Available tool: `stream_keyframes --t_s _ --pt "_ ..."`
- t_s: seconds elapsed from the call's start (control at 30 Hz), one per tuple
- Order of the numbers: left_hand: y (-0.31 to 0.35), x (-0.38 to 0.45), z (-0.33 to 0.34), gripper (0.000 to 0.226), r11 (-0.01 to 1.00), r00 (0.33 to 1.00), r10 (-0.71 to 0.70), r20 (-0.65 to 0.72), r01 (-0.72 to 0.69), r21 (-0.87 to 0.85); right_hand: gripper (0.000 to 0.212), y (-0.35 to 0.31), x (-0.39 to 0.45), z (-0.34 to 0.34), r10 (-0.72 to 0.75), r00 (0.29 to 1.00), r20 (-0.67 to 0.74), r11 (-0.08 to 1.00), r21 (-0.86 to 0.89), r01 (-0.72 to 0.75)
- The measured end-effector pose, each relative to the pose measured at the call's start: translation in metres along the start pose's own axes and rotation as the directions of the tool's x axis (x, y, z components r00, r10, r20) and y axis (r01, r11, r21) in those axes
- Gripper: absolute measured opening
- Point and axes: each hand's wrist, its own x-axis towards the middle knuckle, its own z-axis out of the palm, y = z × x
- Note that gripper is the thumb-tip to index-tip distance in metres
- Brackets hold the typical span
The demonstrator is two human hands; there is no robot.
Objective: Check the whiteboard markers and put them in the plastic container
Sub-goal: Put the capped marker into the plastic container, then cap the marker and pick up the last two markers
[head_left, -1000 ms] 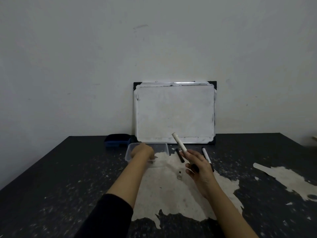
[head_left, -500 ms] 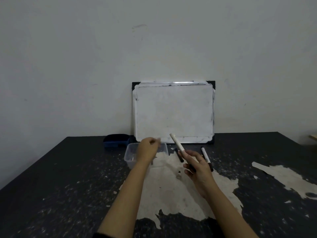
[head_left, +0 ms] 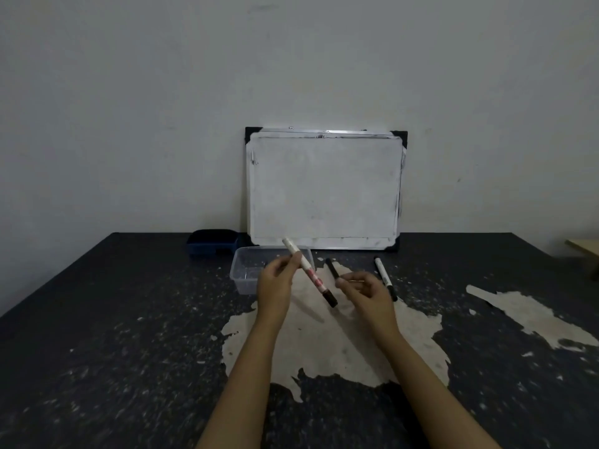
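My left hand [head_left: 275,283] pinches a white whiteboard marker [head_left: 308,273] with a black cap, holding it tilted above the table. The marker's upper end reaches over the clear plastic container [head_left: 241,281], which looks empty. Just right of the marker's capped end, my right hand [head_left: 368,294] hovers with loosely curled fingers and holds nothing. Two other markers lie on the table: a black marker [head_left: 331,267] between my hands and a white-and-black marker [head_left: 384,277], partly hidden behind my right hand.
A small whiteboard [head_left: 324,189] leans against the wall at the back of the dark, worn table [head_left: 129,319]. A dark blue box [head_left: 212,243] sits left of it, behind the container. A wooden edge [head_left: 583,249] shows at far right.
The marker has passed from my right hand to my left hand. My left hand came off the container and moved right to grip it; my right hand let go.
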Motion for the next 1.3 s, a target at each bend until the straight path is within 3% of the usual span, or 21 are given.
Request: stream_keyframes --t_s 0.1,0.47,0.57,0.67,0.77,0.93,1.07,1.3 --pt "-0.002 -0.001 -0.005 0.02 1.0 1.0 0.011 -0.02 -0.011 0.011 0.011 0.014 0.008 -0.006 -0.079 0.99 -0.115 0.976 -0.211 0.053" --pt "-0.009 -0.008 0.003 0.025 0.986 0.999 0.047 0.014 -0.049 0.157 0.014 0.012 0.036 0.029 0.044 0.979 -0.199 0.887 -0.444 -0.13" --pt "-0.01 -0.007 0.003 0.024 0.986 0.999 0.038 0.015 -0.04 0.165 0.004 0.01 0.036 0.026 0.059 0.97 -0.236 0.921 -0.362 -0.144" --pt "-0.013 -0.005 0.004 0.026 0.99 1.0 0.015 0.026 -0.018 0.141 0.013 0.01 0.036 0.009 0.015 0.97 -0.243 0.968 -0.24 -0.075" --pt "-0.014 -0.006 0.006 0.026 0.991 0.997 0.013 0.072 -0.023 0.131 0.013 0.01 0.025 -0.004 0.043 0.978 -0.202 0.999 0.003 -0.044" --pt "-0.014 -0.015 0.008 0.021 0.994 0.981 -0.041 0.188 0.02 0.111 0.027 0.0 0.029 -0.013 0.215 0.96 -0.18 0.89 0.44 -0.117" --pt "-0.014 -0.017 0.006 0.016 0.99 0.971 -0.049 0.234 0.016 0.141 0.02 -0.004 0.029 -0.015 0.186 0.967 -0.176 0.864 0.497 -0.076" --pt "-0.016 -0.017 0.005 0.02 0.986 0.97 -0.02 0.242 -0.021 0.165 0.028 -0.003 0.026 -0.019 0.048 0.984 -0.169 0.922 0.386 0.022"
